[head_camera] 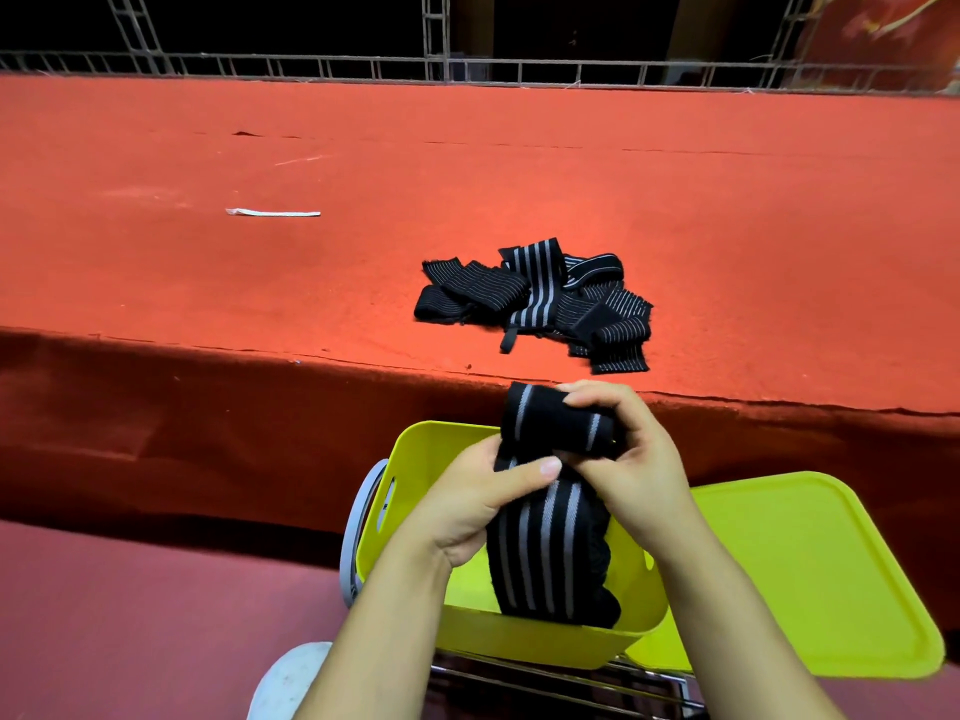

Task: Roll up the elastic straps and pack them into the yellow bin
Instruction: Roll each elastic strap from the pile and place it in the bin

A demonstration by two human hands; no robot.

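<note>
I hold a black elastic strap with grey stripes (545, 543) over the yellow bin (415, 459). My right hand (639, 459) grips the rolled-up top end of the strap. Just below the roll, my left hand (483, 501) pinches the strap, thumb on top. The loose tail hangs down into the bin. A pile of several more black striped straps (540, 298) lies on the red platform (260, 262) beyond my hands.
The bin's yellow lid (810, 574) lies to the right of the bin, both on a metal rack (571, 683). A white strip (272, 213) lies on the platform at the left. A metal railing (467, 70) runs along the platform's far edge.
</note>
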